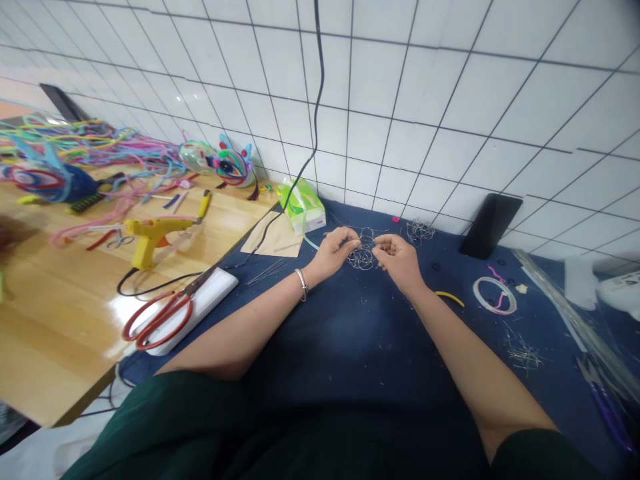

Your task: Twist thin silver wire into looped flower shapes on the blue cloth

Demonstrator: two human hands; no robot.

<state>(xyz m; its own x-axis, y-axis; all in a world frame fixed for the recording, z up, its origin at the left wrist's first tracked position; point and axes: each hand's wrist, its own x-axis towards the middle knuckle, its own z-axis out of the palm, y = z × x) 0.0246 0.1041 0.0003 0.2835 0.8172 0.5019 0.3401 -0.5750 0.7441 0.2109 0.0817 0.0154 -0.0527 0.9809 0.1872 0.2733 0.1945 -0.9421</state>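
Note:
Between my two hands is a bundle of looped thin silver wire [362, 259], close to the dark blue cloth. My left hand [336, 251], with a bangle on its wrist, pinches the wire's left side between thumb and fingers. From the other side my right hand [399, 261] grips the wire, its fingers curled and pressed together. The exact spots where the fingertips meet the wire are too small to make out. A second tangle of wire [420, 231] lies just behind my right hand.
At left, red-handled scissors [160, 320] rest on a white power strip [220, 288], near a yellow glue gun [150, 239]. A green tissue pack [301, 205] stands by the wall. A black phone [490, 225] leans at right, with a white ring [477, 293] and purple-handled pliers [611, 413].

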